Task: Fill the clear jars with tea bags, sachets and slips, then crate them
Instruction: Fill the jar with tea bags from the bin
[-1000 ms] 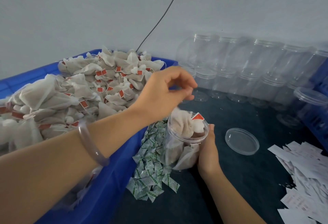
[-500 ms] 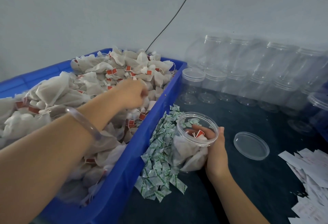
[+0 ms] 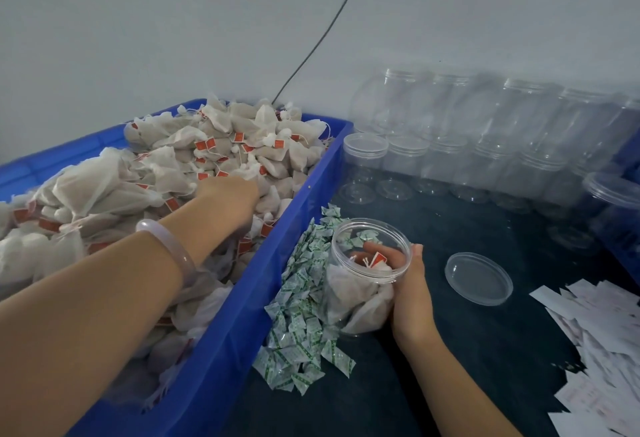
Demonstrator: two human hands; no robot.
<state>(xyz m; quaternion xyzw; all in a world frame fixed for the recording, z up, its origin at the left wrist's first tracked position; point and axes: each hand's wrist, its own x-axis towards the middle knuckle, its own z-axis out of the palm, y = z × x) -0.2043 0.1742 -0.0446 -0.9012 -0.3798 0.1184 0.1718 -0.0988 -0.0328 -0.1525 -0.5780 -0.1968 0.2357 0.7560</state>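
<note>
We judge the tea bags [image 3: 207,156] in the blue bin [image 3: 242,315] light, soft, best pinched at a corner; left hand [image 3: 228,197] fingers buried there, grip indeterminable; right hand [image 3: 412,287] clasps the clear jar [image 3: 360,284] on the worktop [image 3: 363,402].

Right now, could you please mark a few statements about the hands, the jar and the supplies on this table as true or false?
1. The left hand is down among the tea bags in the crate. True.
2. The jar held by the right hand has its lid screwed on. False: it is open, and a lid lies on the table beside it.
3. The sachets lie between the crate and the jar. True.
4. The held jar is empty. False: it already has tea bags inside.
5. The slips are piled inside the crate. False: they lie on the table at the far right.
</note>
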